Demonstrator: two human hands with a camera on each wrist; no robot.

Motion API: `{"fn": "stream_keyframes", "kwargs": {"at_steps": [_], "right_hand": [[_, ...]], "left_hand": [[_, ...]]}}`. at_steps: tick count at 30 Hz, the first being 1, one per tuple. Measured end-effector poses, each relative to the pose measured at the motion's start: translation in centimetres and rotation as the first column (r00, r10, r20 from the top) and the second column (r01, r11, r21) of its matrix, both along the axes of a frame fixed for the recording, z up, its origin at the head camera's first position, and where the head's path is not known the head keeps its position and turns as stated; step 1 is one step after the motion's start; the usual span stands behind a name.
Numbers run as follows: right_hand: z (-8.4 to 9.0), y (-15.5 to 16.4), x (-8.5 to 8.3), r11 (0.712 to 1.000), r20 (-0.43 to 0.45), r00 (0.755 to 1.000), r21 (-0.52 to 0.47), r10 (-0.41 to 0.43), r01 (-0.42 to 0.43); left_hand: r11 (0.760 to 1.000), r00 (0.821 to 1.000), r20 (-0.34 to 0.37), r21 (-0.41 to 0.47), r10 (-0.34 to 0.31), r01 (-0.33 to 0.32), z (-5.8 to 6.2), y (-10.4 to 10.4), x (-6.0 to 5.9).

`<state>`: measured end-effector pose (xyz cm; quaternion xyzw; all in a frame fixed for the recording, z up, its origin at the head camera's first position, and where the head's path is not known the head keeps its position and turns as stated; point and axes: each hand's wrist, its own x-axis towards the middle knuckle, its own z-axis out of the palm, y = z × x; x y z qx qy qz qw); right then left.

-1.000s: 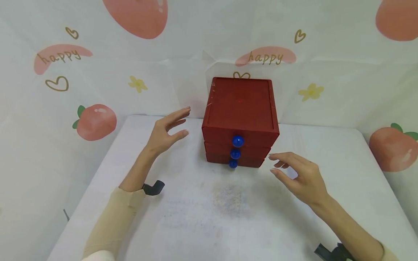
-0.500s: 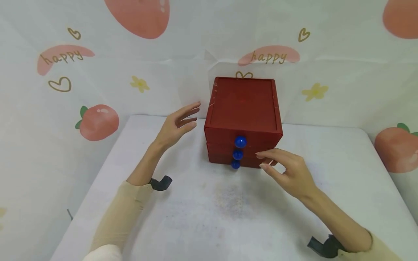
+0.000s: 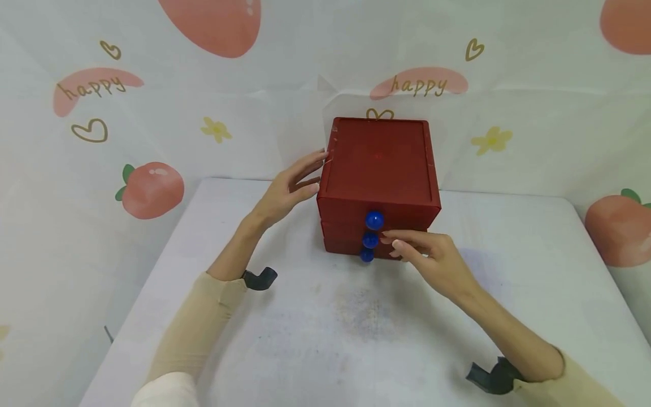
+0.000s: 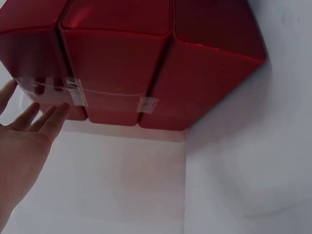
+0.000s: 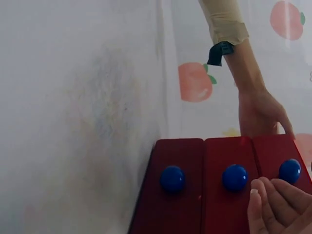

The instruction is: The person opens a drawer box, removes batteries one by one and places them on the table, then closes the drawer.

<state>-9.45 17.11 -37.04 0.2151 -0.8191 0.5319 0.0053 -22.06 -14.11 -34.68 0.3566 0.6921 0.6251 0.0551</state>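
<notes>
A red chest of three stacked drawers (image 3: 378, 164) stands at the back of the table, each front bearing a round blue knob, such as the top knob (image 3: 374, 220). Beside its left wall is my left hand (image 3: 285, 195), fingers extended; in the left wrist view the fingertips lie close to the top section, and contact cannot be told. My right hand (image 3: 437, 263) is in front of the chest, thumb and fingers apart and slightly bent, fingertips just right of the middle knob (image 3: 370, 240). In the right wrist view that hand (image 5: 282, 209) holds nothing. All drawers are closed.
The white table (image 3: 305, 339) has a stained patch in front of the chest. A white printed cloth (image 3: 285, 102) hangs right behind. Clear tape (image 4: 117, 95) runs across the chest's side. Dark straps, such as the left wrist strap (image 3: 260, 278), stick out from both wrists.
My left hand has moved right and forward to the chest's left side. My right hand has moved left, from beside the chest to near the middle knob. The chest has stayed in place.
</notes>
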Motion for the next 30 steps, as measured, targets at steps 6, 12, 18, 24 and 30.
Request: {"fn": "stream_keyframes", "kwargs": {"at_steps": [6, 12, 18, 24, 30], "right_hand": [[0.1, -0.8, -0.4, 0.997, 0.151, 0.987, -0.065, 0.055, -0.046], [0.3, -1.5, -1.0, 0.987, 0.282, 0.953, -0.147, 0.106, -0.066], [0.0, -1.6, -1.7, 0.974, 0.354, 0.925, -0.22, 0.138, -0.061], [-0.1, -2.1, -2.2, 0.951, 0.429, 0.886, -0.306, 0.175, -0.039], [0.3, -2.7, -2.4, 0.928, 0.473, 0.858, -0.374, 0.201, -0.011]], "left_hand": [[1.0, 1.0, 0.005, -0.008, 0.008, -0.008, -0.1, 0.5, -0.1], [1.0, 0.999, 0.044, -0.003, 0.017, -0.017, 0.0, 0.8, 0.0], [1.0, 0.997, 0.076, -0.001, 0.027, -0.027, -0.2, 1.1, 0.0], [0.999, 0.995, 0.09, -0.007, 0.044, -0.043, -0.1, 1.1, 0.2], [0.997, 0.993, 0.09, -0.01, 0.071, -0.071, -0.1, 1.4, 0.5]]}}
